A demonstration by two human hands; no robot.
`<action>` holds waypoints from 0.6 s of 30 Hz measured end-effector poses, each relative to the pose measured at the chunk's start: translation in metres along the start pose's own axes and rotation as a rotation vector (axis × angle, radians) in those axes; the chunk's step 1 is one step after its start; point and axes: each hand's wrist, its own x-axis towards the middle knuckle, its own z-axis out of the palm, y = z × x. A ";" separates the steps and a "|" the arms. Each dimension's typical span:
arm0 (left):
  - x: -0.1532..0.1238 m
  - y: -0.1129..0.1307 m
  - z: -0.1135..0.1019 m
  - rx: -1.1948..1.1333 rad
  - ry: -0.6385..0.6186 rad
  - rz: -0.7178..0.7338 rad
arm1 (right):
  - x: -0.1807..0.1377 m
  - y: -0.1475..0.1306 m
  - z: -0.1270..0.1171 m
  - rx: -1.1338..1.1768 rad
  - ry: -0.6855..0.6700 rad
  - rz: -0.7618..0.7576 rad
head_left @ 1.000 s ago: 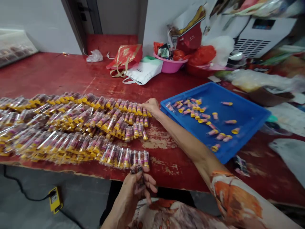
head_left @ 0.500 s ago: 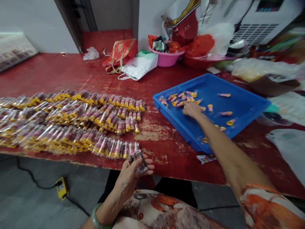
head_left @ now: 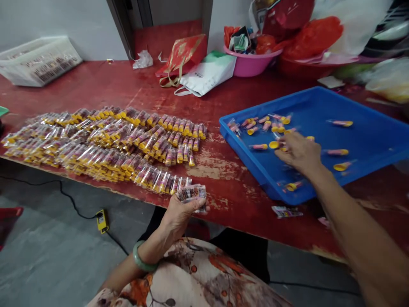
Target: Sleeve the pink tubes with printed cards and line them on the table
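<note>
My left hand point(head_left: 182, 213) is closed round a small stack of printed cards point(head_left: 191, 194) in clear wrap, above the table's front edge. My right hand point(head_left: 300, 153) reaches down into a blue tray point(head_left: 246, 160). Its fingers are curled low among small pink tubes with yellow ends, close to a yellow end point(head_left: 274, 145); what lies between the fingertips is partly hidden. More loose tubes point(head_left: 337, 152) are scattered over the tray floor. Left of the tray, long rows of wrapped tubes with yellow ends point(head_left: 105, 149) lie packed and stacked on the red table.
A flat wrapper point(head_left: 286, 212) lies before the tray. Behind stand a white bag point(head_left: 207, 74), a red bag point(head_left: 187, 51) and a pink basin point(head_left: 252, 64) full of packets. A white basket point(head_left: 57, 64) sits at the back left. A yellow power socket point(head_left: 102, 221) is on the floor.
The view has swung down and to the left. My right hand has shifted within the tray and some tubes there have moved. My left hand still holds the cards, now turned flatter.
</note>
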 end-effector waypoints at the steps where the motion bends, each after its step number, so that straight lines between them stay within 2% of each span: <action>1: 0.000 -0.001 0.001 -0.003 0.007 0.005 | -0.013 -0.009 -0.008 0.106 0.085 0.046; 2: 0.001 -0.002 0.001 -0.004 0.013 0.011 | -0.029 -0.022 -0.015 0.226 0.147 0.090; 4: 0.002 -0.006 0.003 -0.002 0.014 0.023 | -0.065 -0.055 -0.030 0.918 0.272 0.199; 5: 0.003 -0.007 0.003 0.002 0.011 0.027 | -0.084 -0.073 -0.034 1.195 0.134 0.217; 6: 0.003 -0.009 0.004 0.009 0.004 0.028 | -0.102 -0.092 -0.037 1.361 0.013 0.244; 8: 0.004 -0.011 0.005 0.033 -0.012 0.013 | -0.133 -0.125 -0.036 1.512 -0.207 0.280; 11: 0.004 -0.014 0.007 0.079 -0.023 -0.049 | -0.161 -0.155 -0.024 1.604 -0.369 0.373; 15: 0.004 -0.013 0.006 0.051 0.047 -0.082 | -0.180 -0.165 -0.011 1.713 -0.496 0.523; 18: 0.004 -0.014 0.005 0.030 0.040 -0.068 | -0.190 -0.166 -0.009 1.702 -0.472 0.549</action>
